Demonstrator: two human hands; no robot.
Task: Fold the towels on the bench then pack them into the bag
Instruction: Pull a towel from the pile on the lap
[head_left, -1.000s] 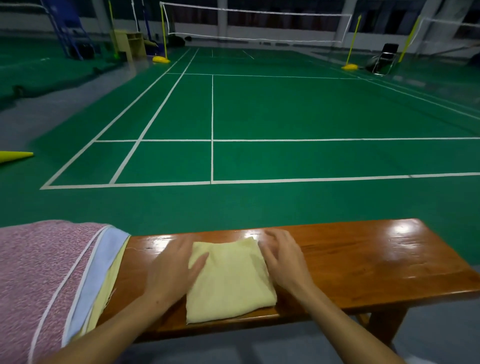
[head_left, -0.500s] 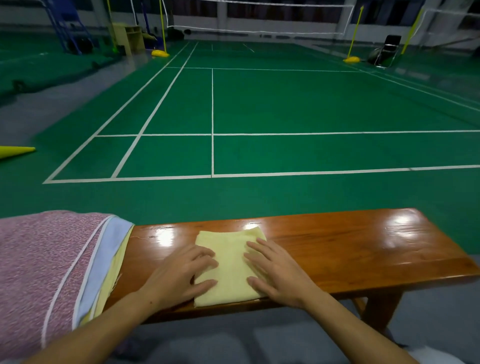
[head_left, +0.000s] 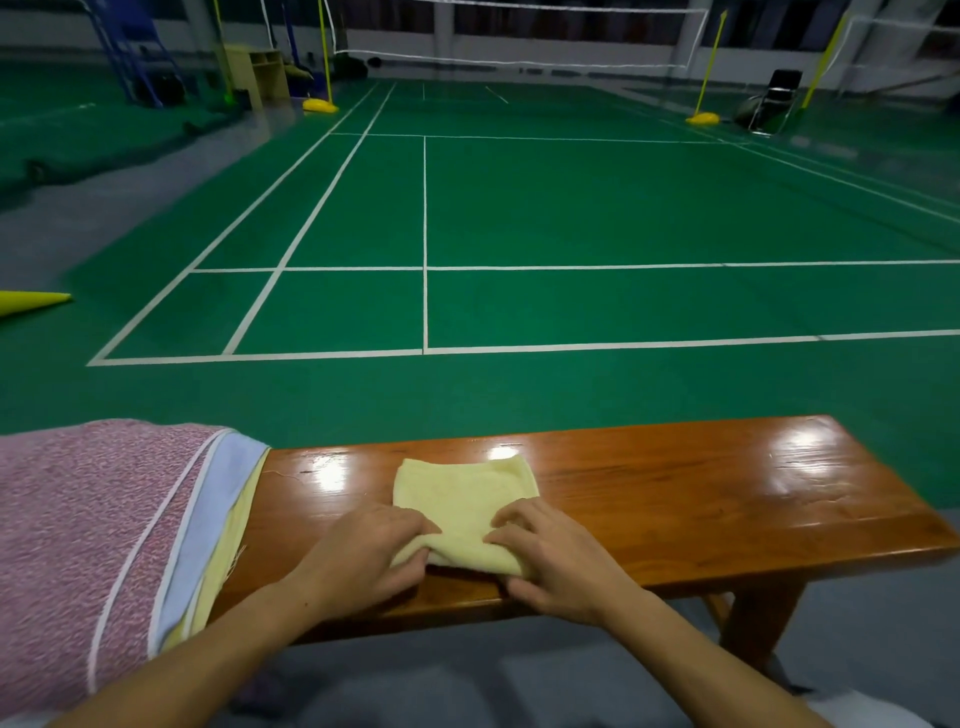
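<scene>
A small folded yellow towel (head_left: 462, 499) lies in the middle of the glossy wooden bench (head_left: 701, 499). My left hand (head_left: 363, 556) grips the towel's near left corner, fingers curled over its edge. My right hand (head_left: 556, 561) grips the near right corner the same way, thumb under the fold. The towel's near edge is lifted slightly off the wood. A pile of unfolded towels covers the bench's left end: a pink one (head_left: 88, 530) on top, a light blue one (head_left: 218, 509) and a yellow one (head_left: 234, 545) beneath. No bag is in view.
Beyond the bench stretches a green badminton court (head_left: 571, 208) with white lines and a net at the back. A yellow cone (head_left: 31, 301) lies on the floor at left. A folding chair (head_left: 774, 101) stands at the far right. Grey floor runs under the bench.
Both hands slid from lying flat on the towel to its near edge and took hold of the two near corners. The near edge has begun to rise.
</scene>
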